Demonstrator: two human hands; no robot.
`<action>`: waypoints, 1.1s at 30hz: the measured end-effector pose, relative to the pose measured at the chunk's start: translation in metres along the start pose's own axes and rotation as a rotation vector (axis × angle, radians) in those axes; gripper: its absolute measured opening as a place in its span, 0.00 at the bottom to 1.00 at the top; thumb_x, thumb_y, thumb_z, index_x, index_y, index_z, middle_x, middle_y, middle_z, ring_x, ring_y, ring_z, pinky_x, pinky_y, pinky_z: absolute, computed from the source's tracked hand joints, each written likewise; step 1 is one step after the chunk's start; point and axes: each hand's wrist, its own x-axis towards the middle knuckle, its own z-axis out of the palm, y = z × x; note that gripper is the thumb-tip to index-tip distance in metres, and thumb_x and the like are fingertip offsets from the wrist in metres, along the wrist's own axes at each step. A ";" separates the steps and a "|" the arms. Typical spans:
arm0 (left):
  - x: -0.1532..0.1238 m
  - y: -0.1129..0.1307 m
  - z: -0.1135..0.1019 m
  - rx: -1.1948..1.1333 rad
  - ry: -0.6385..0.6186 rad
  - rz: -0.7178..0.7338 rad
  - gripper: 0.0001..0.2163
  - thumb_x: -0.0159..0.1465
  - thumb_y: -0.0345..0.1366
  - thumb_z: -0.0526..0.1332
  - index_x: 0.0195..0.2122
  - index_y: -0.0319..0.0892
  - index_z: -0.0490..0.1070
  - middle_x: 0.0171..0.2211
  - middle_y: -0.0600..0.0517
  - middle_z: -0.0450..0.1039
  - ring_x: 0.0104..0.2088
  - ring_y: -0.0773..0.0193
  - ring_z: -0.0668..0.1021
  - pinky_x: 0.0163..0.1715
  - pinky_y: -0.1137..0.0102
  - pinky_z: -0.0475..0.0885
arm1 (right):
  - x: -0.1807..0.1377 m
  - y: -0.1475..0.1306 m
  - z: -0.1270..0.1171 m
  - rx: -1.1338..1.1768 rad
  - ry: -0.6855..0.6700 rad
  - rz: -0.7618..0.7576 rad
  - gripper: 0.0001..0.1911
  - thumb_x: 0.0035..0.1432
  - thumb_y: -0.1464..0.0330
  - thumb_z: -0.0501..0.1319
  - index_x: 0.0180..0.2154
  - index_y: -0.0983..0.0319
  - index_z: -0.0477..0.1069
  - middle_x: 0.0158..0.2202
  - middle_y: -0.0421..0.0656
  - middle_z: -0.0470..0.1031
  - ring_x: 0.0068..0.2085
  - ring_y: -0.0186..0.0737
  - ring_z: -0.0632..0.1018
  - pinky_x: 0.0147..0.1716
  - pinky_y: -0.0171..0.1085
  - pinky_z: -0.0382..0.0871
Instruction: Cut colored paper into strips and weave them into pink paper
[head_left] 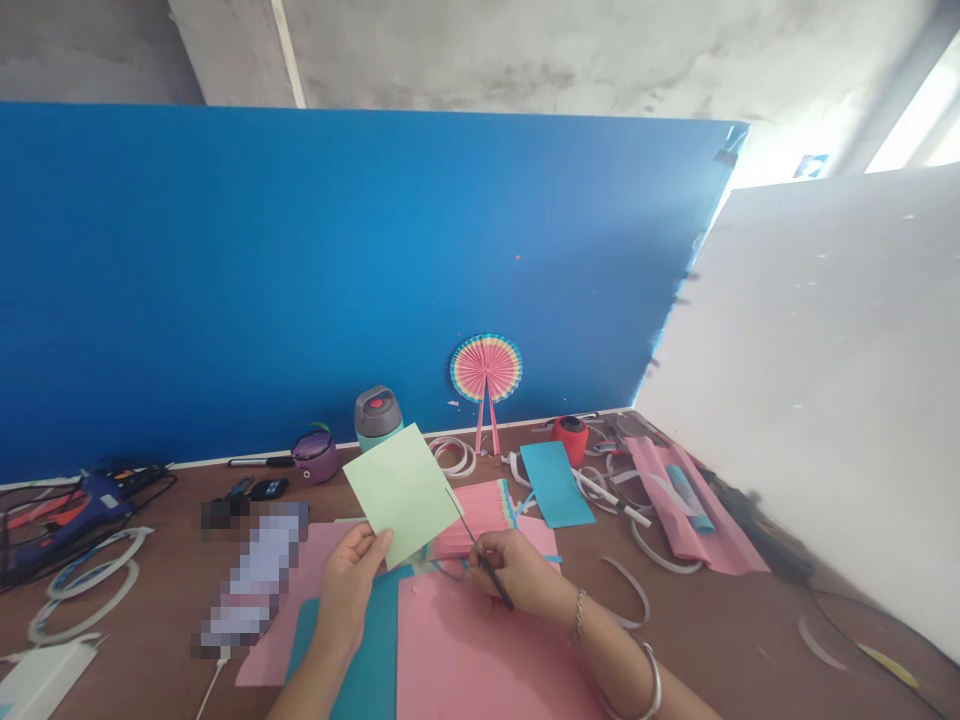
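My left hand (pixel 351 580) pinches the lower corner of a pale green paper square (pixel 401 490) and holds it up, tilted, above the table. Next to it my right hand (pixel 521 572) is closed around a thin dark tool, probably scissors (pixel 480 550), whose tip points up toward the green paper's right edge. Under both hands lie pink sheets (pixel 465 650) and a teal sheet (pixel 375 650). A pleated pink paper piece (pixel 480 510) lies just behind my right hand.
A round rainbow paper fan (pixel 486 368) leans on the blue board (pixel 337 280). A blue glue gun (pixel 82 505) lies at left, with white paper rings (pixel 90 590). A bottle (pixel 377 415), purple holder (pixel 315 455), red object (pixel 571 438), teal paper (pixel 555 482) and pink strips (pixel 682 500) sit behind.
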 end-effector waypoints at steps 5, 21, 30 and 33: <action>0.002 -0.002 0.000 0.004 -0.015 0.000 0.16 0.51 0.42 0.66 0.39 0.41 0.73 0.38 0.48 0.80 0.42 0.56 0.78 0.44 0.67 0.70 | 0.000 -0.002 -0.001 0.023 -0.019 0.001 0.05 0.46 0.69 0.60 0.26 0.63 0.66 0.17 0.35 0.65 0.17 0.30 0.68 0.14 0.27 0.58; 0.002 -0.003 -0.002 0.018 -0.091 -0.023 0.19 0.52 0.42 0.66 0.43 0.39 0.71 0.39 0.46 0.79 0.44 0.53 0.78 0.46 0.62 0.69 | 0.001 -0.001 0.001 0.040 0.007 0.009 0.11 0.46 0.63 0.63 0.27 0.63 0.65 0.16 0.36 0.67 0.18 0.32 0.69 0.14 0.28 0.59; 0.001 -0.002 -0.001 0.014 -0.091 -0.030 0.18 0.52 0.42 0.66 0.42 0.39 0.71 0.39 0.47 0.79 0.44 0.55 0.77 0.45 0.65 0.69 | 0.000 -0.003 0.000 0.039 0.019 -0.004 0.14 0.46 0.62 0.65 0.23 0.63 0.63 0.14 0.33 0.61 0.15 0.27 0.63 0.13 0.27 0.55; 0.002 -0.004 -0.002 0.010 -0.095 -0.027 0.18 0.52 0.42 0.66 0.42 0.40 0.71 0.39 0.48 0.79 0.43 0.56 0.78 0.44 0.66 0.70 | 0.000 -0.005 0.000 0.027 0.027 -0.005 0.15 0.46 0.61 0.65 0.23 0.63 0.62 0.14 0.33 0.60 0.15 0.27 0.62 0.13 0.27 0.54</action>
